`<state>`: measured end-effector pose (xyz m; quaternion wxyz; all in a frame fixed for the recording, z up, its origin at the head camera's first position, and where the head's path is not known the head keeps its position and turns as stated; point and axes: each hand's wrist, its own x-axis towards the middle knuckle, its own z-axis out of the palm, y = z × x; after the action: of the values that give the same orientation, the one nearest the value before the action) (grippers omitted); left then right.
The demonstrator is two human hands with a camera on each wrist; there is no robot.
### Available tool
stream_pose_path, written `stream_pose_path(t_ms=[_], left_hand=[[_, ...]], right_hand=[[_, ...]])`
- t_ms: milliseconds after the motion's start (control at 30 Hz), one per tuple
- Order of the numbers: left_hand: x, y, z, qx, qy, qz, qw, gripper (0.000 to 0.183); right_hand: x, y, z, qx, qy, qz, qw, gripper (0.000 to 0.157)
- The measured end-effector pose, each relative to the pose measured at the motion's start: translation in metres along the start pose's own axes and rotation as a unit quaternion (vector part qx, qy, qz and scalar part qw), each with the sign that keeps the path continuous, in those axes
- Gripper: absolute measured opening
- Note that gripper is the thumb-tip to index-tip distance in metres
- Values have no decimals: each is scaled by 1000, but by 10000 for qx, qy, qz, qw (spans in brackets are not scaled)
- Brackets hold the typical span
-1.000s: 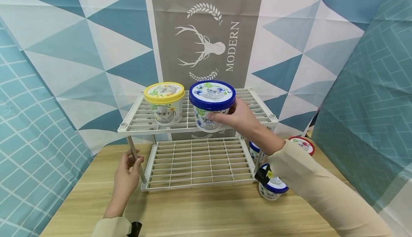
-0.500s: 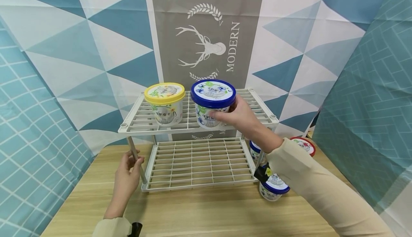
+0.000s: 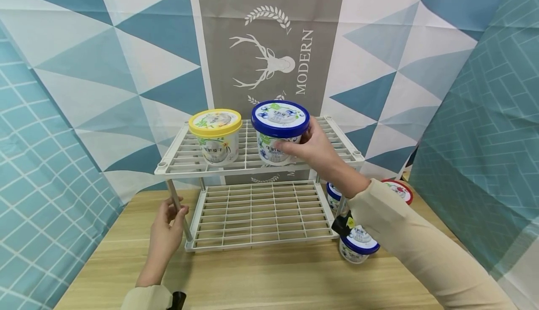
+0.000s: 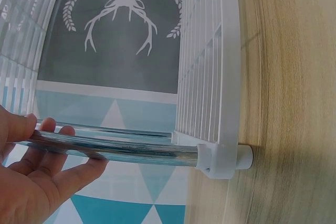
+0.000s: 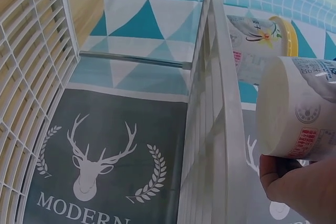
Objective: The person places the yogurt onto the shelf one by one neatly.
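Tub pinched, seemingly mid-placing, my right fingers needed lowering to the shelf beneath; left fingers gripped a post.

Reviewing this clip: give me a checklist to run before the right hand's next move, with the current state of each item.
1. Right hand grips the blue-lidded tub: ok.
2. Tub roughly upright: ok.
3. Left hand holds the rack's front left post: ok.
4. Tub base resting on the upper shelf: not ok; the right wrist view shows a gap.
5. Held tub apart from the yellow-lidded tub: ok.
6. Blue lid pressed fully tight: cannot tell.
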<state>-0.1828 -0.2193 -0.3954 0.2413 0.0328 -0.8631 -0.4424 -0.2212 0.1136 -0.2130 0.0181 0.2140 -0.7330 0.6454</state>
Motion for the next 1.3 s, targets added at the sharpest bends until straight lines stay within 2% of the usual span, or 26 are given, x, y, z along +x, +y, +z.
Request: stream_pose_path(t_ms=[367, 833, 1300], left_hand=[[0, -1, -1, 14, -5, -38, 10000, 31], [1, 1, -2, -7, -90, -88, 9999, 31], [0, 0, -2, -77, -192, -74, 9998, 31]], right_hand=[[5, 0, 2, -65, -215, -146, 9996, 78], [10, 2, 4, -90, -212, 80, 9997, 74], [18, 12, 5, 0, -212, 83, 9997, 73]])
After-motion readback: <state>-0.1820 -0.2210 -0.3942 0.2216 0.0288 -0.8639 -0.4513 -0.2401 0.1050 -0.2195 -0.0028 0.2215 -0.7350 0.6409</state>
